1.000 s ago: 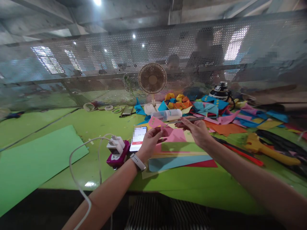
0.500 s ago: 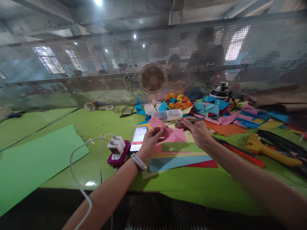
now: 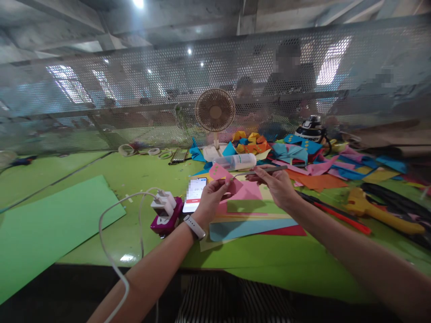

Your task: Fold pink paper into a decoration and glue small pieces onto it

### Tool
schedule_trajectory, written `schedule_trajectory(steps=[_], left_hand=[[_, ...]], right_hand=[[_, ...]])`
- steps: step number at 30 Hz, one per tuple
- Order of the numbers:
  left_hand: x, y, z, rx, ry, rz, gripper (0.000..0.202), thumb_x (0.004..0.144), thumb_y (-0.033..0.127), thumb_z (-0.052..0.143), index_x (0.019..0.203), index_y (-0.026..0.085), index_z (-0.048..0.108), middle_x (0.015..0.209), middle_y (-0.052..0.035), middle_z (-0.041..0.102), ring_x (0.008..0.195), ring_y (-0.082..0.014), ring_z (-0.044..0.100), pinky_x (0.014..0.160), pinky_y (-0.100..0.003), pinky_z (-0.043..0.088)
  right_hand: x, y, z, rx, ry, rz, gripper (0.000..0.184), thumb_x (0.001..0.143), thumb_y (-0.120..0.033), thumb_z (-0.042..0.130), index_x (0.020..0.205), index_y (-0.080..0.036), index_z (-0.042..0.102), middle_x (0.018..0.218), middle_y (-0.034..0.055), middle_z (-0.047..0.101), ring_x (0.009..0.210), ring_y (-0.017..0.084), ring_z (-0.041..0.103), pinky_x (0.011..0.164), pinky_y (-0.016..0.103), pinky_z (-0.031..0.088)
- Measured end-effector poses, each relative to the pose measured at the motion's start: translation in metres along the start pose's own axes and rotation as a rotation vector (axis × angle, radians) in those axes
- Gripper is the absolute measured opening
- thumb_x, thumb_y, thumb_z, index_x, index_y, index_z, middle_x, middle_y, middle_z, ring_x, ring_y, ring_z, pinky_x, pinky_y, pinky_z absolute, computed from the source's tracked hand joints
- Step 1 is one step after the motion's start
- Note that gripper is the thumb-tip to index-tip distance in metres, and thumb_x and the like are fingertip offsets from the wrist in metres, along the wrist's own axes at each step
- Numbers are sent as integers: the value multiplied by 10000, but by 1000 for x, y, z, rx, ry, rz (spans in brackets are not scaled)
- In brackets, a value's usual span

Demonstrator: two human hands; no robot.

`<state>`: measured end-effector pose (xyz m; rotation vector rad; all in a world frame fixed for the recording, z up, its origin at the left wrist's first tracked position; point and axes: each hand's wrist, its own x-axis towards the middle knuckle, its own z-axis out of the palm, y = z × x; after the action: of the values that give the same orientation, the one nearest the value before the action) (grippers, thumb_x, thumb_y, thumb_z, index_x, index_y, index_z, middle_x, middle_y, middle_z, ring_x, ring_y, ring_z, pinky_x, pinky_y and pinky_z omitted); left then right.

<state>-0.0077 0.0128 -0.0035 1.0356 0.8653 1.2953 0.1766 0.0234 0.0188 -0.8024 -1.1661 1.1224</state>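
My left hand (image 3: 215, 194) is closed, pinching a small pink piece of paper (image 3: 219, 171) with green-yellow dots on it. In my right hand (image 3: 276, 183) is a pair of slim dark metal tweezers (image 3: 249, 172), held almost level. Their tip reaches the pink paper close to my left fingertips; whether it grips anything there is too small to tell. Below both hands lies a stack of coloured paper sheets (image 3: 249, 229) in pink, green, yellow, light blue and red. A clear bottle with a white label (image 3: 244, 160) lies on its side just behind the paper.
A lit phone (image 3: 194, 197) and a purple power adapter (image 3: 167, 220) with white plugs and a cable are left of my hands. A small fan (image 3: 215, 110) stands behind. Paper scraps (image 3: 313, 168), a yellow-handled tool (image 3: 384, 213) and red-handled tool (image 3: 343, 217) lie rightward. Green sheet (image 3: 60, 224) at left.
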Motion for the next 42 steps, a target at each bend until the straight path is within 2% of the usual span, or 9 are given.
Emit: schedule_trajectory(steps=[6, 10, 12, 15, 18, 21, 28, 37, 42], left_hand=[[-1, 1, 0, 35, -24, 12, 255, 655, 352, 739, 813, 164, 669, 801, -21, 660, 728, -123, 608, 707, -253, 479], [-1, 0, -1, 63, -41, 31, 245, 668, 366, 728, 803, 170, 672, 792, -16, 664, 704, -118, 607, 697, -250, 474], [-1, 0, 0, 89, -68, 40, 248, 675, 368, 722, 810, 165, 675, 778, -23, 668, 696, -124, 609, 688, -254, 477], [-2, -1, 2, 130, -100, 54, 262, 682, 368, 715, 824, 151, 679, 774, -40, 676, 708, -141, 615, 686, -267, 485], [-3, -3, 5, 135, -109, 70, 284, 668, 365, 725, 838, 141, 682, 796, -54, 687, 724, -156, 623, 703, -289, 491], [-4, -3, 8, 137, -111, 78, 289, 665, 366, 726, 836, 137, 687, 783, -57, 690, 703, -156, 624, 711, -304, 493], [-7, -2, 11, 136, -119, 82, 297, 664, 352, 728, 856, 129, 692, 807, -64, 690, 719, -161, 621, 720, -310, 496], [-6, -2, 9, 127, -123, 66, 279, 654, 345, 738, 819, 124, 692, 743, -42, 682, 677, -136, 607, 695, -285, 489], [-5, -3, 8, 131, -102, 43, 302, 653, 359, 737, 857, 141, 695, 815, -54, 694, 727, -155, 623, 698, -290, 492]], right_hand=[[2, -2, -2, 1, 26, -18, 305, 670, -440, 706, 796, -170, 640, 634, 34, 698, 607, 185, 672, 499, 239, 455], [2, -5, -2, 0, 33, -83, 311, 741, -471, 627, 931, -225, 615, 716, 7, 698, 634, 161, 668, 500, 224, 452], [1, -3, 0, -65, -14, -132, 311, 750, -464, 616, 974, -248, 608, 739, -3, 690, 690, 156, 665, 579, 240, 483], [-2, 5, 4, -189, -139, -164, 272, 711, -392, 673, 918, -225, 619, 803, 18, 678, 814, 164, 643, 710, 271, 498], [-4, 15, 6, -221, -239, -133, 298, 685, -325, 703, 931, -211, 579, 843, 35, 658, 841, 172, 624, 694, 282, 506], [-4, 21, 6, -212, -282, -132, 333, 680, -302, 707, 957, -208, 548, 835, 32, 642, 821, 167, 618, 670, 278, 504], [-3, 26, 4, -264, -287, -171, 287, 739, -290, 649, 981, -213, 517, 844, 37, 607, 832, 167, 601, 646, 269, 493], [-2, 28, 4, -287, -278, -199, 306, 761, -306, 625, 1018, -188, 509, 834, 41, 602, 803, 164, 602, 676, 293, 492], [-1, 31, 3, -304, -279, -207, 318, 757, -295, 627, 1032, -186, 510, 840, 44, 607, 808, 166, 605, 678, 292, 495]])
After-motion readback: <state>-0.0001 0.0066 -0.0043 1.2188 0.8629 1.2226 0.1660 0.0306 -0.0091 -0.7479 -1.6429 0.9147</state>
